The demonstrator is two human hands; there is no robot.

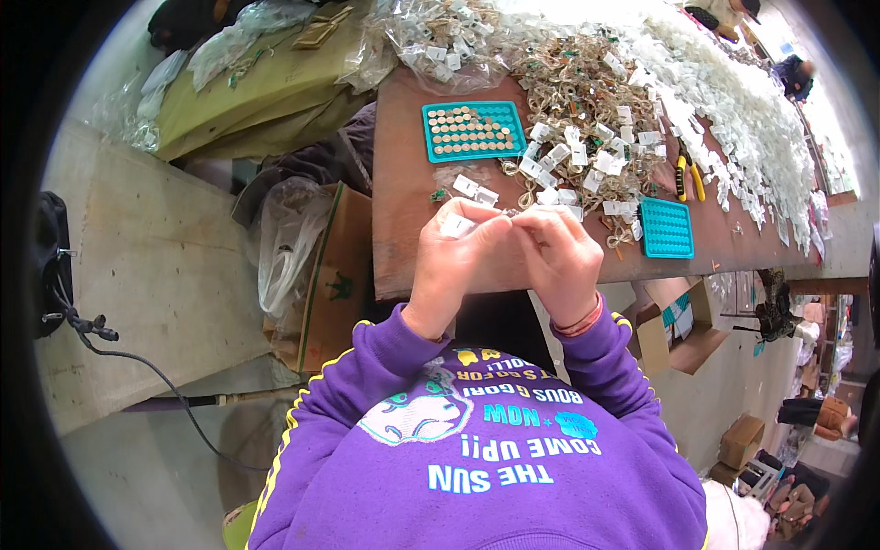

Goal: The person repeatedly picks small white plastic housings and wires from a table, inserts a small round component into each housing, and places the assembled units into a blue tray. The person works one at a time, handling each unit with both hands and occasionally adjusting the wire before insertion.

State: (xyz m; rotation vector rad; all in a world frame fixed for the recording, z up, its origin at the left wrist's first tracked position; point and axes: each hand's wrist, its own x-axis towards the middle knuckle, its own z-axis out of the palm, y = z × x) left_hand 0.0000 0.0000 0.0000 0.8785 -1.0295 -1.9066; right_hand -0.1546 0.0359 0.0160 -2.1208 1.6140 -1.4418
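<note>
My left hand (461, 264) is closed, with a small white rectangular case (457, 225) between its fingers. My right hand (562, 260) is closed too, and its thumb and fingertips pinch together close to the left fingertips. What lies between the two sets of fingertips is too small to make out. Just beyond my hands, a few white cases (475, 191) rest on the brown table (403, 206). A large heap of thin, tangled cords with white cases (587, 119) spreads further back. To its left is a teal tray (427, 137) holding rows of round, coin-like discs (458, 137).
Yellow-and-black-handled pliers (689, 177) lie right of the heap, near a second teal tray (667, 229). White pieces (733, 119) pile along the table's right side. A cardboard box (339, 266) with clear plastic stands left. Another open box (692, 330) sits below the table's right edge.
</note>
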